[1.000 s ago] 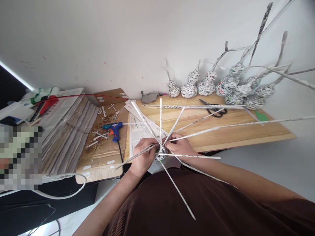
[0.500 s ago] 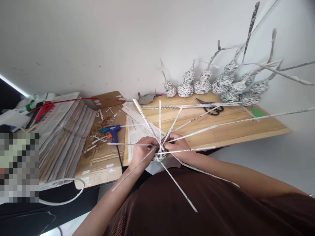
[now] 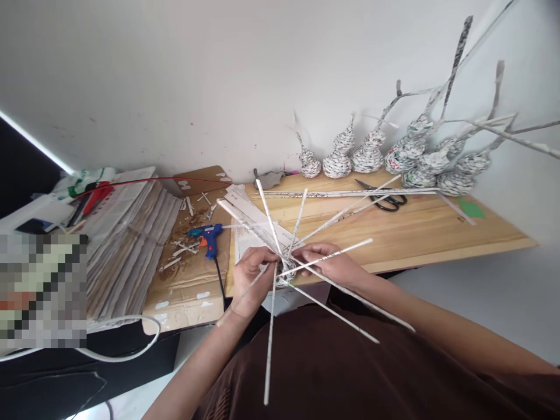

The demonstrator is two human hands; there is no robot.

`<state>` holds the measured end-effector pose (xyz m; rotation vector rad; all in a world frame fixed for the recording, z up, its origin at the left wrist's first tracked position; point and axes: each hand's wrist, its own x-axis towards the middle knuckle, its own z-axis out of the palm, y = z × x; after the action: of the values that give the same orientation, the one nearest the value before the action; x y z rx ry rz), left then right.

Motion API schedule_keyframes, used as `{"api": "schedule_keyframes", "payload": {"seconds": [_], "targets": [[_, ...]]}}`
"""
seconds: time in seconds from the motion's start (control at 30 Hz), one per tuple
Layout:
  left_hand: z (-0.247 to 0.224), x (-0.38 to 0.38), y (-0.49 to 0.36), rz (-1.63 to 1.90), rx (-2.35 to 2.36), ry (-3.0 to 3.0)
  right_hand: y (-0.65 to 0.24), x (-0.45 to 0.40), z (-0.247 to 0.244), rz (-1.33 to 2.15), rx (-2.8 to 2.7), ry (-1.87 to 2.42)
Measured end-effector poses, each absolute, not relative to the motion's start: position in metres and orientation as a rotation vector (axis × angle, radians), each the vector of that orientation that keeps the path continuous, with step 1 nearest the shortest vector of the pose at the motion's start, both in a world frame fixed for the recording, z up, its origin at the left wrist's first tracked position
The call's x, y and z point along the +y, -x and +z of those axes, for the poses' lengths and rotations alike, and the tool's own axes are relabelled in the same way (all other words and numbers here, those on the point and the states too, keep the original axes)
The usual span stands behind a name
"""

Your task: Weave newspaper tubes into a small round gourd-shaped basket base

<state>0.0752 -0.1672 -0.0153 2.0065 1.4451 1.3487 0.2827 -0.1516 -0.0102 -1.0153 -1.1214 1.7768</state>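
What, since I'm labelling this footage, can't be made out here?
Head view: part of the woven piece, behind the left hand.
Head view: whatever the pixelated patch covers.
Head view: tip of the grey rod, cut off by the right edge.
Head view: wording on printed sheets, too small.

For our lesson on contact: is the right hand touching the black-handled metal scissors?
Apart; the head view shows light-brown wooden tabletop between the right hand and the scissors.

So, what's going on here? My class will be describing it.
A person's left hand and right hand are together at a small woven piece, with thin rolled sticks fanning out from it. Woven gourd shapes stand along the wall. A blue glue gun lies on cardboard to the left, and black scissors lie on the wooden tabletop.
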Motion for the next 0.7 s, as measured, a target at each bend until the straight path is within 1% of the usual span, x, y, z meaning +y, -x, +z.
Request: {"api": "schedule_keyframes", "payload": {"seconds": [0.13,0.27,0.5,0.6,0.7], "targets": [[-0.022,-0.168,-0.073,1.398,1.424,-2.133,-0.288,-0.152,0.0,1.848,-1.233,1.088],[-0.025,-0.17,-0.072,1.362,1.45,-2.081,-0.291,-0.149,0.003,1.852,-1.392,0.993],[-0.02,-0.171,-0.072,1.354,1.457,-2.019,-0.283,-0.144,-0.004,1.582,-1.721,0.88],[-0.016,-0.169,-0.073,1.334,1.427,-2.043,-0.276,-0.141,0.008,1.494,-1.788,0.846],[-0.014,-0.166,-0.072,1.248,1.483,-2.054,-0.267,-0.14,0.024,1.355,-1.892,0.903]]}}
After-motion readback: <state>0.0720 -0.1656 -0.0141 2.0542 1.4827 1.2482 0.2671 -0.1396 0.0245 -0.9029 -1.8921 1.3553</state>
